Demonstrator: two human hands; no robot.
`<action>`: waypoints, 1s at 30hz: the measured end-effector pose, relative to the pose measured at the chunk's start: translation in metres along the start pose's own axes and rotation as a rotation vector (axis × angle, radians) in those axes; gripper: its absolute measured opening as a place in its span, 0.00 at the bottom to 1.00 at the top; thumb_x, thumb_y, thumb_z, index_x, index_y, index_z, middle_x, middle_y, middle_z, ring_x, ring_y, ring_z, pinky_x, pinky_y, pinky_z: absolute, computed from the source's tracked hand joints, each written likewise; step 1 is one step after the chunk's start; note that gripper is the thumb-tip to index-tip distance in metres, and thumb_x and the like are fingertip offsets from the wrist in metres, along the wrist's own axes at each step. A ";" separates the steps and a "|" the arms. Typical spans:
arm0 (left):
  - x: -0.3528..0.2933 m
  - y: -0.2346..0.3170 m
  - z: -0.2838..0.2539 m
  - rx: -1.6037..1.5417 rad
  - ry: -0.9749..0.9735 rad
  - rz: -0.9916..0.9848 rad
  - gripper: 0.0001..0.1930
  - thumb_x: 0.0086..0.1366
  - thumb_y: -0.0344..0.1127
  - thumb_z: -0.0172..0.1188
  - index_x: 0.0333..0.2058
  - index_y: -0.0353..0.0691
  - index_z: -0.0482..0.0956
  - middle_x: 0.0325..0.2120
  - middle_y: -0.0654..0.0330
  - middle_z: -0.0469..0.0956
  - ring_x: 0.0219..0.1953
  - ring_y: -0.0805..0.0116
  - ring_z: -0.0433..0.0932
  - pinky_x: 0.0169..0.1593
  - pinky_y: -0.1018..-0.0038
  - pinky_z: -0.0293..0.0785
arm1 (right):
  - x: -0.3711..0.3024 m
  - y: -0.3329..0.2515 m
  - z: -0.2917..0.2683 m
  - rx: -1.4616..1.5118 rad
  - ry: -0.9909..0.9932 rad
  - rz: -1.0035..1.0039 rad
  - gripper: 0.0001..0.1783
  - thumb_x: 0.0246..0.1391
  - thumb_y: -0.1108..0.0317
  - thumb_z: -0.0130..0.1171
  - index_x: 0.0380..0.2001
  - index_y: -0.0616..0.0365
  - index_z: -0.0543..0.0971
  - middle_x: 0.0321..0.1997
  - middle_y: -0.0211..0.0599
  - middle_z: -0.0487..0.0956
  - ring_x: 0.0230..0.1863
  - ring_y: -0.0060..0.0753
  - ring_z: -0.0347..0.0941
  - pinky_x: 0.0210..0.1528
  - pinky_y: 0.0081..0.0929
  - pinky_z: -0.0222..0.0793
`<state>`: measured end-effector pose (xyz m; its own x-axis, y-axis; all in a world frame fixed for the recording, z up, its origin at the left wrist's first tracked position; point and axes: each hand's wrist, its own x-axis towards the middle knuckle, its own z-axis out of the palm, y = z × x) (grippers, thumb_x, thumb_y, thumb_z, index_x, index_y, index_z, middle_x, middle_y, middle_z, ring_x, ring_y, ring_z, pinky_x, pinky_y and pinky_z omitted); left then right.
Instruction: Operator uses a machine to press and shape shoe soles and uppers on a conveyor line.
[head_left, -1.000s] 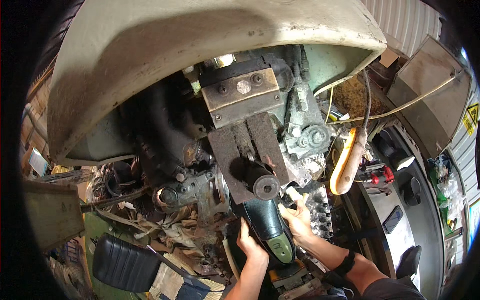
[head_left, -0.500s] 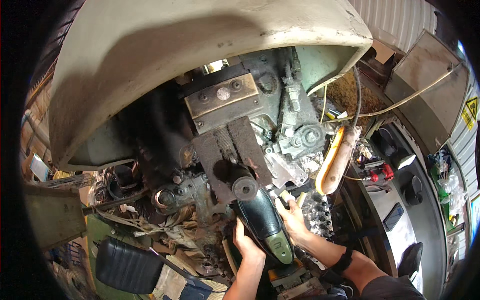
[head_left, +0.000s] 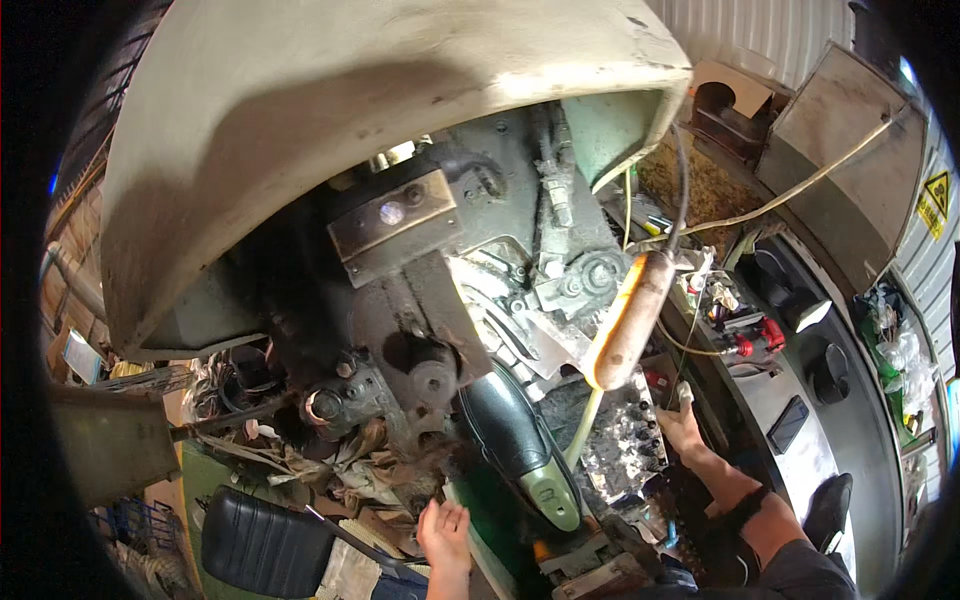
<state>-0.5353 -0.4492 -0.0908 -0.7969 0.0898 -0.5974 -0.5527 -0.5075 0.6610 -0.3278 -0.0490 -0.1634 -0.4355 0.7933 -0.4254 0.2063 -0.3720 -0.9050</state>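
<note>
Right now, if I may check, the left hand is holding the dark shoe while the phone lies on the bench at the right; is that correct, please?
Not quite: the left hand is not holding the dark shoe; the head view shows that hand open and apart from it. The phone does lie on the bench at the right.

Black shoe (head_left: 503, 418) on green last (head_left: 552, 500)

A dark sleeve (head_left: 808, 575) is ending partway down the right arm (head_left: 722, 480), and just past it, a black band (head_left: 750, 506) is circling snugly!
</note>
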 end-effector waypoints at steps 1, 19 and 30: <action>0.001 -0.002 -0.017 0.003 -0.004 0.003 0.14 0.66 0.40 0.63 0.45 0.43 0.71 0.38 0.56 0.79 0.40 0.60 0.77 0.52 0.57 0.75 | 0.008 0.015 -0.005 -0.106 0.006 0.049 0.51 0.60 0.68 0.63 0.73 0.57 0.39 0.44 0.44 0.81 0.48 0.35 0.77 0.50 0.37 0.76; -0.100 0.011 0.066 0.493 -0.446 0.683 0.19 0.74 0.41 0.52 0.48 0.25 0.73 0.40 0.45 0.78 0.40 0.55 0.79 0.45 0.62 0.79 | -0.092 0.013 -0.094 0.071 -0.065 -0.160 0.47 0.56 0.71 0.65 0.72 0.57 0.50 0.39 0.39 0.82 0.42 0.26 0.77 0.44 0.31 0.73; -0.219 -0.149 0.195 0.675 -0.898 0.453 0.09 0.69 0.29 0.58 0.41 0.28 0.77 0.36 0.48 0.81 0.34 0.57 0.81 0.41 0.68 0.82 | -0.061 0.034 -0.393 0.616 0.652 -0.178 0.63 0.61 0.69 0.63 0.71 0.21 0.21 0.60 0.58 0.71 0.48 0.42 0.76 0.52 0.43 0.76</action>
<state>-0.3262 -0.2265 0.0303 -0.6887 0.7181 0.1002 0.0172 -0.1220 0.9924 0.0506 0.0794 -0.1678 0.2037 0.9089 -0.3638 -0.4025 -0.2609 -0.8774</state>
